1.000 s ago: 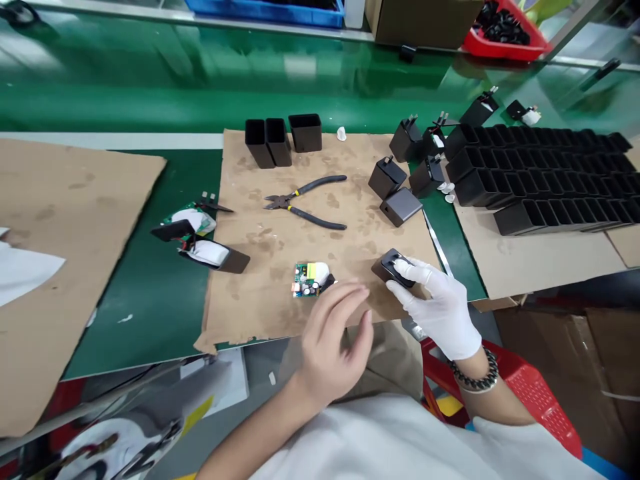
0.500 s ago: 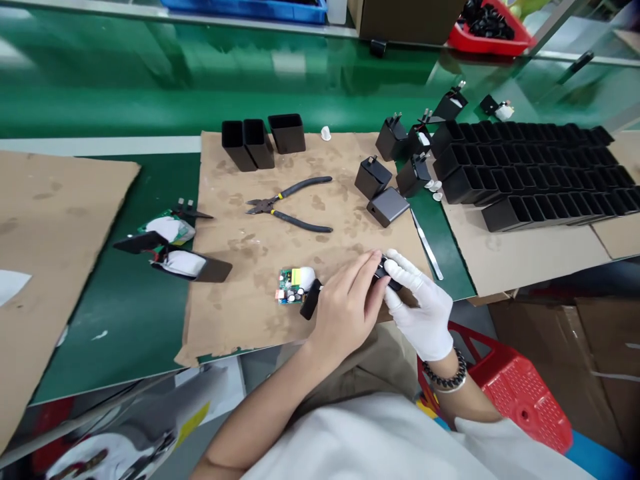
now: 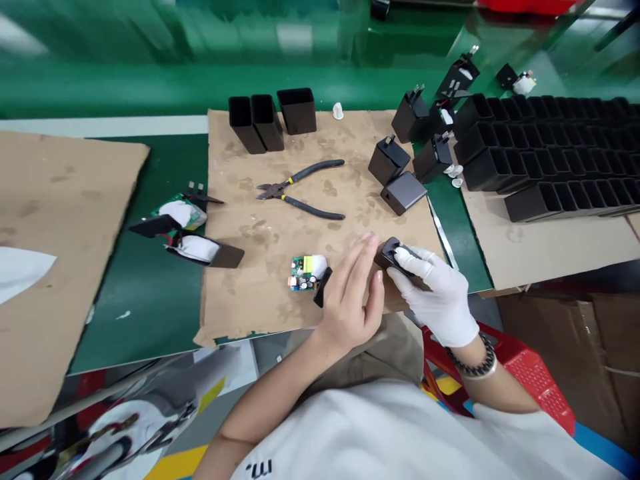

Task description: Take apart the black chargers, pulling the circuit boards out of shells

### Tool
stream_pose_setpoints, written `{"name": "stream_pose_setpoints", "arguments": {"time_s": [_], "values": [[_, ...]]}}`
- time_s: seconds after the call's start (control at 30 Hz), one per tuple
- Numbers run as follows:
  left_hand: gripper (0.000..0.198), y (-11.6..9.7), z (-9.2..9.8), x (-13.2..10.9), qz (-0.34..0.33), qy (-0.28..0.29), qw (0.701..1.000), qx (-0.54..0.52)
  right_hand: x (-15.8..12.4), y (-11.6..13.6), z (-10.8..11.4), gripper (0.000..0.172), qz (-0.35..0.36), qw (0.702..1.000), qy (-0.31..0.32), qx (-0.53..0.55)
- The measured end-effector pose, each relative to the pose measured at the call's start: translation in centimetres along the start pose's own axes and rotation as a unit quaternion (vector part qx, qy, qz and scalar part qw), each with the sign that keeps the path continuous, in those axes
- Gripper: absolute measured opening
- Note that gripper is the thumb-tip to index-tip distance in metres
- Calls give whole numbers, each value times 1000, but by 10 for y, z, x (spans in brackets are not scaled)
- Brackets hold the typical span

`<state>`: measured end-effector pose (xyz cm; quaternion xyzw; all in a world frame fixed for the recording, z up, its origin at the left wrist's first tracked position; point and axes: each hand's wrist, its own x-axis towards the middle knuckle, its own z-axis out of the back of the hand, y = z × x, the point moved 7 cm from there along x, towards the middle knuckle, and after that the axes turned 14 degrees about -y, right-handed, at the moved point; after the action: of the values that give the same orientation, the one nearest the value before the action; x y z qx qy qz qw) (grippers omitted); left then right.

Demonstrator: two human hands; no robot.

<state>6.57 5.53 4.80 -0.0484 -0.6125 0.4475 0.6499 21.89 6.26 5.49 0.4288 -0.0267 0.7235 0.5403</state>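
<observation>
My gloved right hand (image 3: 435, 287) grips a black charger case (image 3: 393, 252), its fingers on top of the case. Beside it, my bare left hand (image 3: 353, 293) has its fingers stretched out with nothing in them. A green circuit board (image 3: 301, 273) with a white blob and a black end cap (image 3: 323, 288) lies just left of that hand. Farther back rest open cutting pliers (image 3: 275, 191) with dark handles. Several closed chargers with prongs, such as one charger (image 3: 389, 160), stand behind my right hand, near a lying charger (image 3: 404, 193).
Rows of open black cases (image 3: 545, 160) fill the right side. Three empty cases (image 3: 296, 112) stand at the back of the cardboard (image 3: 250, 307). At left lie an opened charger (image 3: 200, 250) and another circuit board (image 3: 177, 213). Tweezers (image 3: 443, 233) lie at right; a red stool (image 3: 540, 380) is below.
My left hand has come off the charger case and its fingers have straightened. My right hand keeps the case, more of which now shows. The whole view has shifted.
</observation>
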Motion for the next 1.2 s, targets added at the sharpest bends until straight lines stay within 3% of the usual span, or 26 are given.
{"name": "stream_pose_setpoints", "arguments": {"time_s": [0.1, 0.2, 0.37, 0.5, 0.63, 0.8, 0.97, 1.07, 1.2], "values": [[48, 3, -14, 1, 21, 67, 998, 0, -1, -11, -12, 31, -33, 995, 42, 78], [42, 7, -24, 0, 36, 109, 993, 11, -2, -19, -9, 35, -82, 983, 49, 155], [40, 9, -27, -5, 25, 105, 994, 26, -22, -36, -2, 46, -236, 950, -18, 203], [46, 4, -27, -7, -21, 110, 992, 63, -33, -37, -7, 44, -265, 932, -44, 242], [50, 0, -28, -8, -39, 126, 987, 93, -30, -35, -4, 47, -236, 945, -50, 222], [52, -1, -31, -13, -56, 143, 977, 150, -10, -18, 1, 31, -91, 985, -9, 148], [51, -1, -29, -12, -54, 136, 981, 129, 8, -11, -5, 32, -6, 993, 33, 113], [56, -3, -19, -9, -52, 84, 992, 78, 9, -12, 0, 30, -5, 993, 16, 113], [58, -7, 1, -5, -65, -27, 998, 4, 1, -11, 12, 37, -26, 995, -64, 68]]}}
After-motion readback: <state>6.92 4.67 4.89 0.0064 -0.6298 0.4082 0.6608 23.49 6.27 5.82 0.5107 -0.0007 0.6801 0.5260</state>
